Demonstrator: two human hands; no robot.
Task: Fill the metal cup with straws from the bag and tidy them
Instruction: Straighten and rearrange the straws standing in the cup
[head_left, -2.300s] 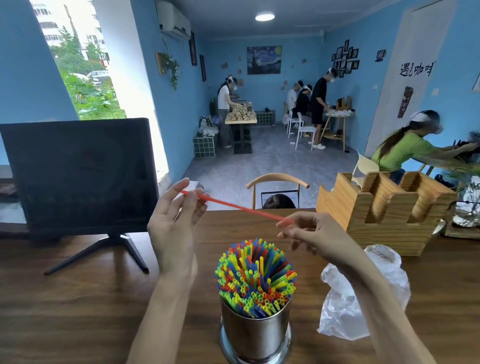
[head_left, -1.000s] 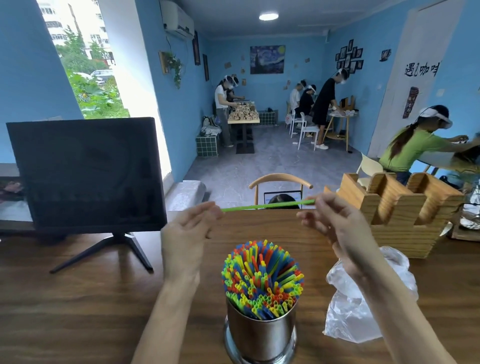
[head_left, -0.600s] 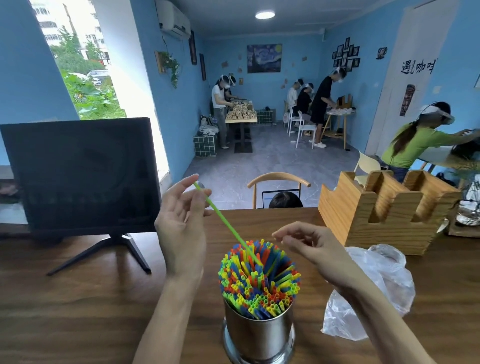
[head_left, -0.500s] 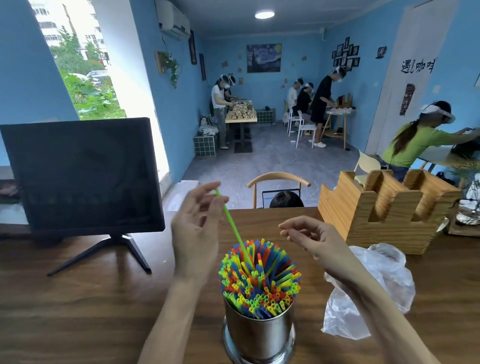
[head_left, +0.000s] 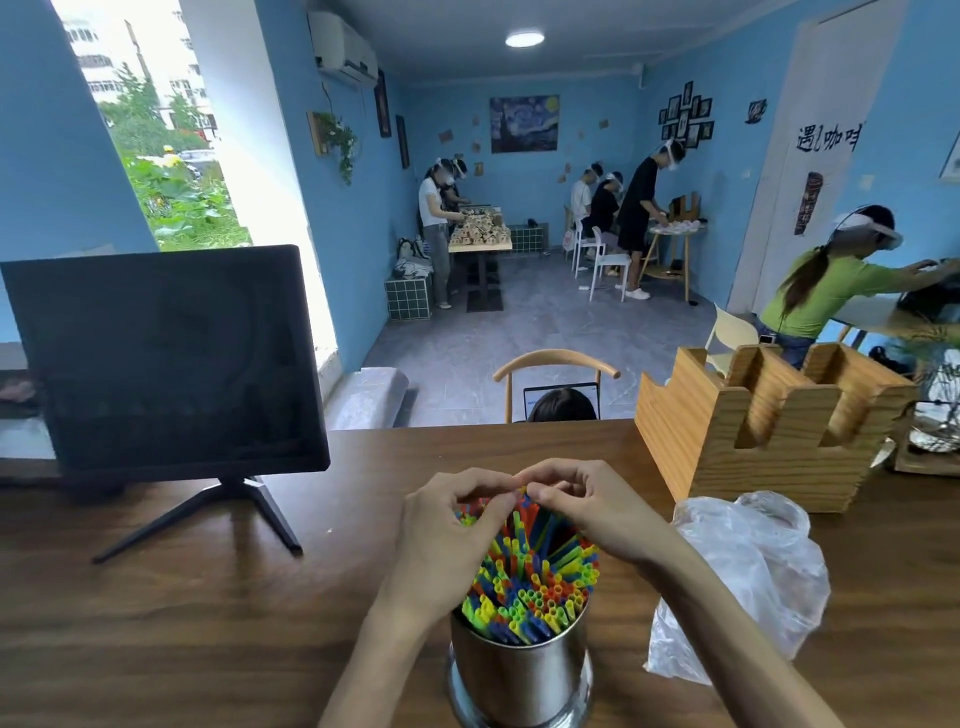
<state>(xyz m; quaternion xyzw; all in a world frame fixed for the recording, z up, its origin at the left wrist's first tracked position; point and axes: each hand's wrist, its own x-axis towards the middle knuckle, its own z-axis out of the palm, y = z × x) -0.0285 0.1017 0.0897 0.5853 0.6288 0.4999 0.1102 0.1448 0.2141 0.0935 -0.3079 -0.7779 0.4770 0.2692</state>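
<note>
The metal cup (head_left: 519, 670) stood on the counter (head_left: 208, 597) directly below both hands, packed with coloured straws (head_left: 530, 582) that fanned up and away from the viewer, their long axes tilted off vertical toward the far edge. The tops of the farthest straws reached right up under the fingertips, so the thing to be tidied lay just beneath and a little nearer than the two grips. Left hand (head_left: 447, 540) and right hand (head_left: 597, 514) met over the far rim of the bundle, fingers curled inward, tips almost touching each other. Each grip looked pinched on the straw tops there, though which straw each one held could not be made out. Neither hand was clearly nearer; they shared the same spot from opposite sides.

Half a second before, the left hand had been raised, holding a single green straw slanted down into the bundle, with the right hand hovering apart from it. That straw was now down among the others and both hands had dropped onto the tops. It seemed a pressing or gathering step, evening the ends.

To the right of the right grip lay the crumpled plastic bag (head_left: 743, 577), seemingly emptied.
</note>
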